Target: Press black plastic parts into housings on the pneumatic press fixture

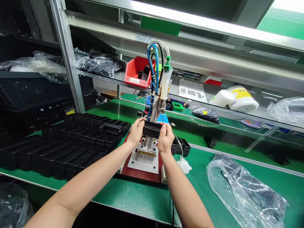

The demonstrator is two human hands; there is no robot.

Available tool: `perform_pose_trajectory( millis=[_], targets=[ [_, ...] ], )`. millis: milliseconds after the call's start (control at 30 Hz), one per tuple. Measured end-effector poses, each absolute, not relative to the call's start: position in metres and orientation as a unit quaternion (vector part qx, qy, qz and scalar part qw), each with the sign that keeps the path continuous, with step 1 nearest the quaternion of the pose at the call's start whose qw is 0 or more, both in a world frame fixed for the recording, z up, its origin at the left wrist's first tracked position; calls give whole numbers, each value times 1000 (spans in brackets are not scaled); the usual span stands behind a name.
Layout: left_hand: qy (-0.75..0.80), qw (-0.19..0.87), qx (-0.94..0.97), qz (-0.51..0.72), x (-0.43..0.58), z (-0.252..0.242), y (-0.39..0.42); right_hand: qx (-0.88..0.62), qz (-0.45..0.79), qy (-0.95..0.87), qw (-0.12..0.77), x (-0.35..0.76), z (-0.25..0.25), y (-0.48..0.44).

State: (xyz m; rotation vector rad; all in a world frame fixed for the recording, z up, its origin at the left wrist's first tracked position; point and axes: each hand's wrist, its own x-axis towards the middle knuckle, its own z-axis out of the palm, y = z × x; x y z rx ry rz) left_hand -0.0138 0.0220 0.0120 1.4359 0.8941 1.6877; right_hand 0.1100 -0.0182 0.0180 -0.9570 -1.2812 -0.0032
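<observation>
Both my hands hold one black rectangular plastic part [152,129] in front of a small dispensing machine [155,104]. My left hand [136,131] grips its left end with fingers curled round it. My right hand [165,138] grips its right end the same way. The part sits level, just under the machine's white syringe [164,85] and blue hoses [150,63]. Below it are the machine's white base plate with a yellow warning label [145,155] and a red base [140,172].
Stacked black plastic trays [61,142] fill the green bench to the left. A crumpled clear plastic bag [244,190] lies at the right. A red bin [136,72], white tubs [237,98] and bagged black parts sit on the shelf behind. A small black tray [181,146] stands right of the machine.
</observation>
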Motion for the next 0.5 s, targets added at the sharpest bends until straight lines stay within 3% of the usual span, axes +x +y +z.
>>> perform_pose_trajectory(
  millis=[267,500],
  targets=[
    [335,379,512,694,-15,22,11,-399,-49,-581,708,106,26,-18],
    [338,520,493,610,-45,22,-59,-318,-60,-654,684,103,13,-69]
  ],
)
